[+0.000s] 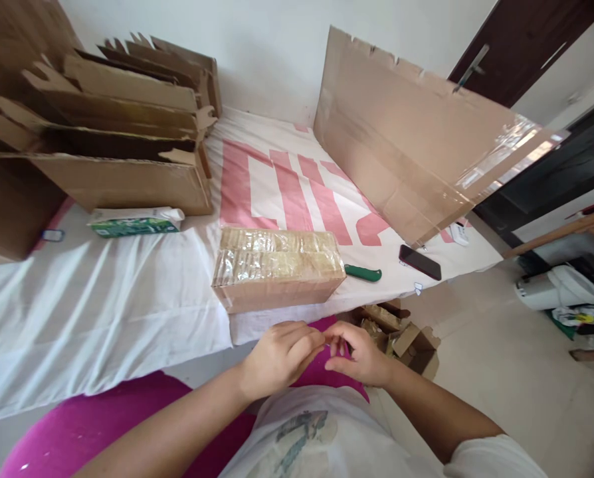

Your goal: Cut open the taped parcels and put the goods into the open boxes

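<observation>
My left hand [281, 355] is closed in front of my body, its fingers curled together; whatever it may hold is hidden. My right hand [359, 355] meets it fingertip to fingertip, with thumb and fingers apart and nothing visible in its grasp. Just beyond both hands, a taped cardboard box [280, 289] lies closed near the table's front edge, with shiny clear tape over its top. Touching or very close to the box's right end is a green-handled knife [364, 273], its blade hidden. Neither hand touches the box.
Open cardboard boxes [127, 179] stand at the left behind a green and white carton [135, 222]. A large cardboard sheet [401, 133] leans upright at the right. Nearby is a phone [420, 261] on the cloth-covered table [177, 292]. Cardboard scraps [416, 348] lie on the floor.
</observation>
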The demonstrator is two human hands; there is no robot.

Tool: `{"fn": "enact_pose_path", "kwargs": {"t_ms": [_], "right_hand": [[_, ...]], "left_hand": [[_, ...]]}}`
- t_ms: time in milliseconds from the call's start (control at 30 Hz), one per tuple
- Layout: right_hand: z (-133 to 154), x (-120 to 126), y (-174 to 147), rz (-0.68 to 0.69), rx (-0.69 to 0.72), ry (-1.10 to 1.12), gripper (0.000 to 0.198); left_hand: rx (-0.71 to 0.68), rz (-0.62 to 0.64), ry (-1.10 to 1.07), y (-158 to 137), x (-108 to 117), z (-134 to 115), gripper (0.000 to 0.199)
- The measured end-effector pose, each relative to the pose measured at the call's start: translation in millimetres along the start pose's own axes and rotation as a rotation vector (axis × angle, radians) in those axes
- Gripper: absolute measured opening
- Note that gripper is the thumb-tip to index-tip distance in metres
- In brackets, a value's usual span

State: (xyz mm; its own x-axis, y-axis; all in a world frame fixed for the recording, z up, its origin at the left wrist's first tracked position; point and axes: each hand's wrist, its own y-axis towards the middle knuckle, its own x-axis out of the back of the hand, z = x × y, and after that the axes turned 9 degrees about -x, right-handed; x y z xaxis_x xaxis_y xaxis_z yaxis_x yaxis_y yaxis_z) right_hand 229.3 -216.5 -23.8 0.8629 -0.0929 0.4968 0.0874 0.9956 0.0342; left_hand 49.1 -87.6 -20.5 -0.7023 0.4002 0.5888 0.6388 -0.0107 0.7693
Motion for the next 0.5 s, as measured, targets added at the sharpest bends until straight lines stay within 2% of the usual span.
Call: {"fn": "enact_pose_path", "kwargs": {"t_ms": [67, 133, 200, 267, 367, 433, 500], "right_hand": [[3, -5, 3, -0.064, 0.037, -0.097, 0.015], [0, 3, 5, -0.192, 0.003, -0.131, 0.017], [-3, 15, 6, -0.26, -0.071, -0.089, 0.018], [-3, 19, 6, -0.213, -0.119, -0.02, 0.019], [0, 8, 6, -0.062, -0.094, 0.0, 0.028], [0, -1, 7, -0.043, -0.018, -0.09, 0.019], [-5, 1, 10, -0.089, 0.012, -0.175, 0.017]], "left_hand": [[0.046, 0.004, -0.01, 1, -3, -1, 0.011], [0.084, -0.006, -0.026, 1, -2, 0, 0.01], [0.1, -0.02, -0.037, 0, 0, 1, 0.011], [0.11, -0.024, -0.033, -1, -1, 2, 0.01], [0.091, 0.005, -0.017, -2, -6, 0, 0.008], [0.076, 0.026, -0.018, -4, -9, -1, 0.009], [0.079, 0.032, -0.024, -5, -10, 0, 0.012]]}}
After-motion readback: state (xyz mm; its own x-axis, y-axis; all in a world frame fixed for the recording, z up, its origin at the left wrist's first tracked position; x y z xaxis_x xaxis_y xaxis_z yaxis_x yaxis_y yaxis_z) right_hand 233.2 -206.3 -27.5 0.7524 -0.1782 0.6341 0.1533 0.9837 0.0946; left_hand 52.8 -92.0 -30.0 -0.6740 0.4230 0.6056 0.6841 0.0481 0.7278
